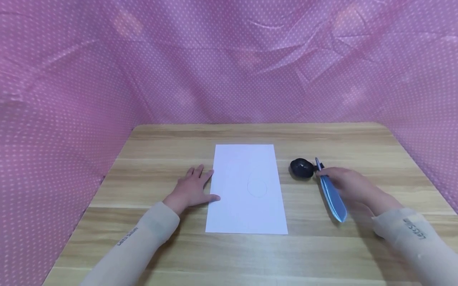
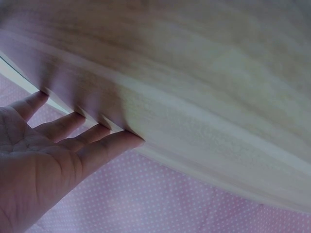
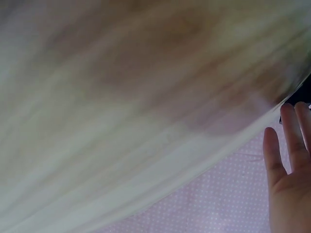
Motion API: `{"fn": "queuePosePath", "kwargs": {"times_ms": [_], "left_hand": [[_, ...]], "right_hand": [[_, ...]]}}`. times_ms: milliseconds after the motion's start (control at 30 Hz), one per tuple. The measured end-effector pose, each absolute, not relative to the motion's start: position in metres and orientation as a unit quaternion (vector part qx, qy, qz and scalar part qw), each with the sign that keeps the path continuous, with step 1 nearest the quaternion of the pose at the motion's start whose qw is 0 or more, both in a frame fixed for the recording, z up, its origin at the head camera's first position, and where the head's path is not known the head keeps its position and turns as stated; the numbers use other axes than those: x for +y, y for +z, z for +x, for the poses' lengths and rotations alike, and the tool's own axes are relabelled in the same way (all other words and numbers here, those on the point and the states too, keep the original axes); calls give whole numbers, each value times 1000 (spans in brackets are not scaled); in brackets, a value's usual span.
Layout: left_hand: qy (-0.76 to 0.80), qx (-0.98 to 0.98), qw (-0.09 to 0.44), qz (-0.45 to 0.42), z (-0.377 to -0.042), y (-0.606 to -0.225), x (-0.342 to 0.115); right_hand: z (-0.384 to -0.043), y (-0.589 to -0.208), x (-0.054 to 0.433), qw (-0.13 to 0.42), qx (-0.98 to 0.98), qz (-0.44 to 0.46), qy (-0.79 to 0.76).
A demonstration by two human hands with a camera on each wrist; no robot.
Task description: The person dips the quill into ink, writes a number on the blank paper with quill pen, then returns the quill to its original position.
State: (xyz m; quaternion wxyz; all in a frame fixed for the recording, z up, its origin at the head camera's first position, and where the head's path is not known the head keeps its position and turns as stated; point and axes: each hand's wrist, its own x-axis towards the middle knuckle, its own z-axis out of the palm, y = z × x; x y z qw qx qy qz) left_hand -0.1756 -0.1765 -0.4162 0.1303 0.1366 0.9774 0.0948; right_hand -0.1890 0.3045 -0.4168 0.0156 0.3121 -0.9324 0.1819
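Note:
In the head view my left hand (image 1: 193, 188) lies with fingers spread at the left edge of a white sheet of paper (image 1: 229, 210), the thumb tip on the paper. The left wrist view shows fingertips (image 2: 131, 138) on the wood. Right of the paper my right hand (image 1: 347, 182) pinches a long blue pouch-like thing (image 1: 332, 198) near its far end, where a slim pen-like tip (image 1: 317, 162) sticks out. Beside that tip sits a glossy black rounded thing (image 1: 301, 168) with a short stub. The right wrist view shows extended fingers (image 3: 294, 141); the grip is out of frame.
A thin looped line (image 1: 257, 196) is drawn on the paper. The wood-patterned table (image 1: 171, 143) has rounded far corners. Pink dotted cloth (image 1: 229, 79) hangs behind it and along both sides.

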Motion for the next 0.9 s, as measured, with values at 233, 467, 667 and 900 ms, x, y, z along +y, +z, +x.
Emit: {"fn": "queuePosePath", "kwargs": {"times_ms": [233, 467, 667, 900], "left_hand": [[93, 978, 129, 135, -175, -415, -177], [88, 978, 127, 139, -175, -414, -179], [87, 978, 126, 140, -175, -414, -179], [86, 978, 132, 139, -175, -414, -178]], "right_hand": [[-189, -420, 302, -7, -939, 303, 162], [-187, -422, 299, 3, -938, 312, 149], [-187, -424, 299, 18, -932, 333, 142], [-187, -427, 301, 48, -922, 353, 150]]}}
